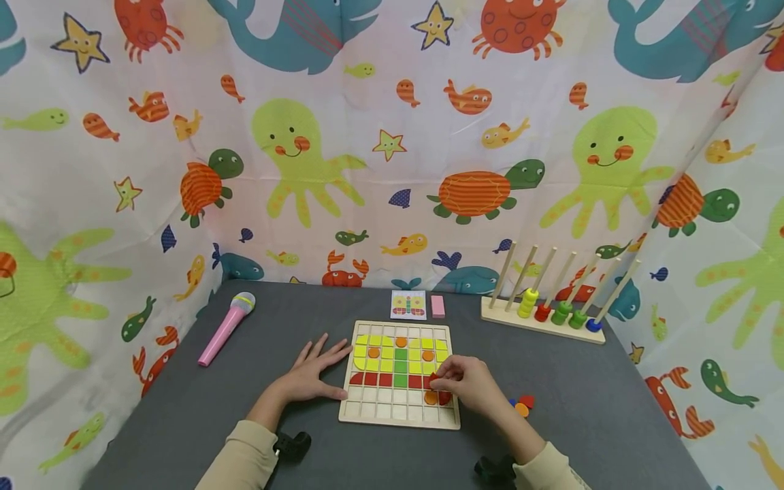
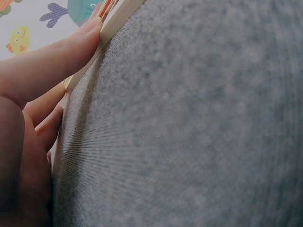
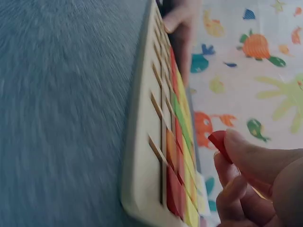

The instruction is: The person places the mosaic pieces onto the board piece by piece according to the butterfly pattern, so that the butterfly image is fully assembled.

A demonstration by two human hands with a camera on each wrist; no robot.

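A wooden grid board [image 1: 373, 412] lies on the dark table, its cells filled with yellow, orange, green and red tiles in the upper rows. My right hand [image 1: 468, 384] pinches a red tile [image 3: 219, 144] between thumb and fingers, over the board's right side. Beneath that hand, an orange tile [image 1: 431, 397] and a red tile [image 3: 174, 191] sit in the lower right cells. My left hand [image 1: 309, 374] lies with fingers spread along the board's left edge, the thumb [image 2: 87, 35] at the wooden rim.
Several loose red, orange and blue tiles [image 1: 522, 409] lie right of the board. Behind it are a pattern card [image 1: 407, 305] and a pink block [image 1: 437, 306]. A bead counting rack [image 1: 551, 323] stands back right; a pink toy microphone [image 1: 225, 330] lies left.
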